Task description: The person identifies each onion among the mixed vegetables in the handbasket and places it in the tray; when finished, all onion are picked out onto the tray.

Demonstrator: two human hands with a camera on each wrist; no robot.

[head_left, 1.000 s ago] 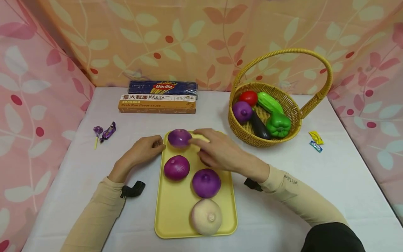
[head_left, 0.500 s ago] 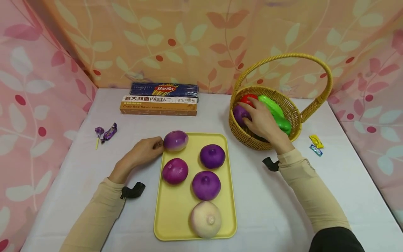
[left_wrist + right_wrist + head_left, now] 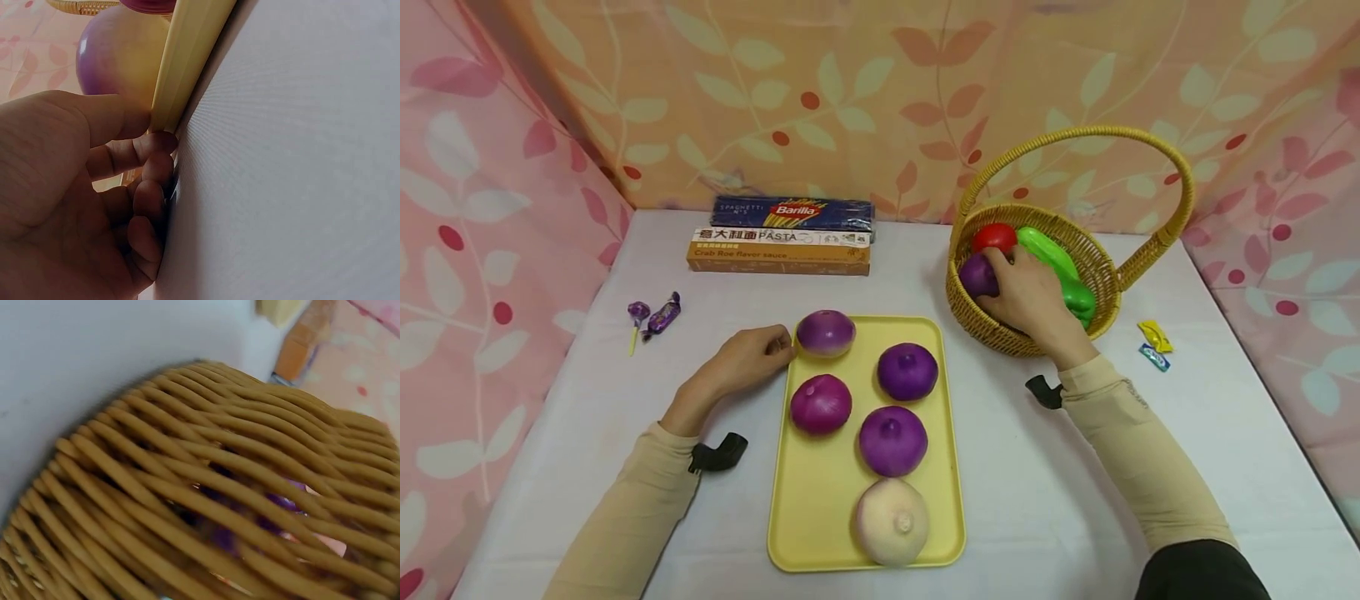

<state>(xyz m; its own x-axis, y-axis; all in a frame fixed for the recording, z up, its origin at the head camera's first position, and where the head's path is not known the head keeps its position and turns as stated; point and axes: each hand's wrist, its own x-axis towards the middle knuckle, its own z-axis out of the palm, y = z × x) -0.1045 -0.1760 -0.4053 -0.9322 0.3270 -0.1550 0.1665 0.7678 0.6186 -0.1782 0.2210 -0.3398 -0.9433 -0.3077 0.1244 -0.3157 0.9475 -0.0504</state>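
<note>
My left hand pinches the left rim of the yellow tray near its far corner, thumb and forefinger at the edge in the left wrist view. Several onions sit on the tray: a two-tone purple one beside that hand, a magenta one, two deep purple ones at right, and a whitish one at the near end. Inside the wicker basket, my right hand grips a purple onion. The basket's weave hides most of that hand in the right wrist view.
A red tomato, a green cucumber-like vegetable and a green bell pepper share the basket, whose tall handle arches over. Pasta packages stand at the back. Wrapped sweets lie at left and right.
My right hand has left the tray's far right, where a deep purple onion now shows, and moved right into the basket onto another onion. The two-tone onion has rocked slightly; my left hand stays.
</note>
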